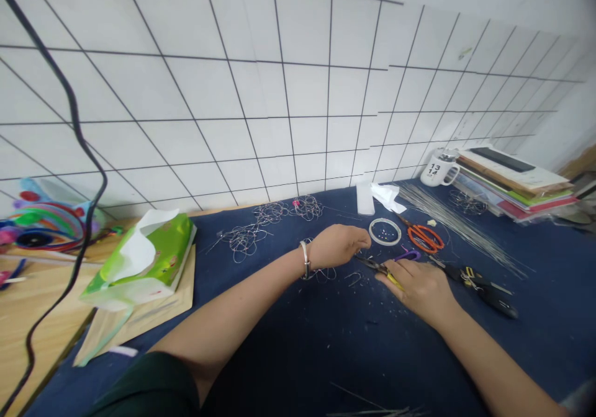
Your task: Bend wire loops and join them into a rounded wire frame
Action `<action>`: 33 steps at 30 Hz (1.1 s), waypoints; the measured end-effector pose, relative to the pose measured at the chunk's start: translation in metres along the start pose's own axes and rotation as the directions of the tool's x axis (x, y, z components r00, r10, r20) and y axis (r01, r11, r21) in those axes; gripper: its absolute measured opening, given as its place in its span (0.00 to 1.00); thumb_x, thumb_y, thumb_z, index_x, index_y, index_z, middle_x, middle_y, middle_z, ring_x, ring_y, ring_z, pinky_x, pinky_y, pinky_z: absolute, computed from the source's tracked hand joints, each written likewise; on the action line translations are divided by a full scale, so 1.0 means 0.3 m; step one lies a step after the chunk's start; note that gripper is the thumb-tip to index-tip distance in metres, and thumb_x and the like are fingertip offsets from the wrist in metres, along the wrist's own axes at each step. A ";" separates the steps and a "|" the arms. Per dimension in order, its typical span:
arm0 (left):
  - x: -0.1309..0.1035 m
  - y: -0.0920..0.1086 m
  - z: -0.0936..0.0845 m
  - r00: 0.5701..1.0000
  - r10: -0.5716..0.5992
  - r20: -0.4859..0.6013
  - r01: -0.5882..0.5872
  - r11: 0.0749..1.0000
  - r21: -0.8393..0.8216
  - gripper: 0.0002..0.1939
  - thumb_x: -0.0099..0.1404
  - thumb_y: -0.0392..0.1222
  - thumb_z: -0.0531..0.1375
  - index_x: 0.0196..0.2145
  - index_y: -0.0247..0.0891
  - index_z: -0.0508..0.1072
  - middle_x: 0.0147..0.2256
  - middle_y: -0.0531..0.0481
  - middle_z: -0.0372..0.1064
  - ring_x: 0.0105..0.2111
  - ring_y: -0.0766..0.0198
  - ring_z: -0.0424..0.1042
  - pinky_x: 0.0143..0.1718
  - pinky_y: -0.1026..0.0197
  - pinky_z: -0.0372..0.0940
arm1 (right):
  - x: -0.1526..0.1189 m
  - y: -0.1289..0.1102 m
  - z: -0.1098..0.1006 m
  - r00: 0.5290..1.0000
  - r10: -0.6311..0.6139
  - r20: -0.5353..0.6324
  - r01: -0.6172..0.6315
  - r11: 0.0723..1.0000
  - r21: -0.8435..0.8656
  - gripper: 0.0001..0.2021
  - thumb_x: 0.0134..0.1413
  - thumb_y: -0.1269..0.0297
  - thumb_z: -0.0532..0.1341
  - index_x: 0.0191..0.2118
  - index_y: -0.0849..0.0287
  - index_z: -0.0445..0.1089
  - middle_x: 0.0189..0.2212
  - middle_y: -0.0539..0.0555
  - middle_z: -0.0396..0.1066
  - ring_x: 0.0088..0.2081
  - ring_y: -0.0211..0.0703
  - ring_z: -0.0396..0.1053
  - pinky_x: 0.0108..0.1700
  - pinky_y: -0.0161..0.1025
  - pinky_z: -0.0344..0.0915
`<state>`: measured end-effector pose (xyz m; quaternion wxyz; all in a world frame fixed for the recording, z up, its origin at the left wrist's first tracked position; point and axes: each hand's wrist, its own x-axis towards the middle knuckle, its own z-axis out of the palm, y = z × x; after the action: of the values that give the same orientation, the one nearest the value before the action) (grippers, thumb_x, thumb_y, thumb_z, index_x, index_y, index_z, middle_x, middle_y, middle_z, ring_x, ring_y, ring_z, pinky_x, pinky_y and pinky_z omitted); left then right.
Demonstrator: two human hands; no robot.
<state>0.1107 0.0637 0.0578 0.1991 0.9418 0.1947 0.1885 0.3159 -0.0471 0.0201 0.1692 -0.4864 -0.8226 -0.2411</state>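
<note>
Centrally, left hand [338,245] curled shut, fingertips pinching something too small to tell, likely thin wire, steadied for tool. Right hand [419,283] closed on yellow-handled pliers [379,268], nose aimed left at that pinch. Just beyond: tape ring [385,231], orange scissors [424,237]. Bent wire pieces [244,239] far left on blue cloth [298,349], straight wire bundle [460,228] right.
</note>
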 end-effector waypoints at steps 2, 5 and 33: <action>-0.001 -0.003 0.002 1.000 0.007 0.001 -0.007 1.000 0.015 0.11 0.64 0.35 0.47 0.36 0.35 0.68 0.33 0.49 0.70 0.31 0.68 0.67 0.33 0.66 0.58 | -0.001 -0.002 0.000 1.000 0.015 0.011 -0.015 1.000 0.010 0.11 0.53 0.58 0.57 0.37 0.58 0.70 0.25 0.52 0.70 0.25 0.36 0.66 0.29 0.34 0.58; -0.002 -0.008 0.005 1.000 0.026 0.011 -0.026 0.999 0.040 0.11 0.64 0.35 0.47 0.37 0.36 0.68 0.34 0.49 0.70 0.33 0.67 0.67 0.35 0.65 0.59 | -0.001 -0.005 0.000 0.999 0.034 0.031 -0.035 0.999 0.031 0.11 0.53 0.57 0.56 0.37 0.58 0.70 0.26 0.51 0.71 0.24 0.35 0.66 0.28 0.34 0.58; 0.006 -0.056 0.032 0.996 -0.089 0.011 0.089 0.996 0.011 0.11 0.62 0.35 0.48 0.35 0.37 0.70 0.31 0.50 0.70 0.29 0.67 0.67 0.33 0.66 0.59 | 0.007 0.008 0.025 0.964 0.178 0.197 -0.215 0.959 0.183 0.15 0.54 0.51 0.53 0.37 0.54 0.69 0.29 0.51 0.72 0.28 0.39 0.70 0.28 0.34 0.61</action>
<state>0.1115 0.0758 0.0428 0.2035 0.9342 0.2363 0.1731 0.3166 -0.0403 0.0156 0.1667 -0.5658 -0.8021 -0.0937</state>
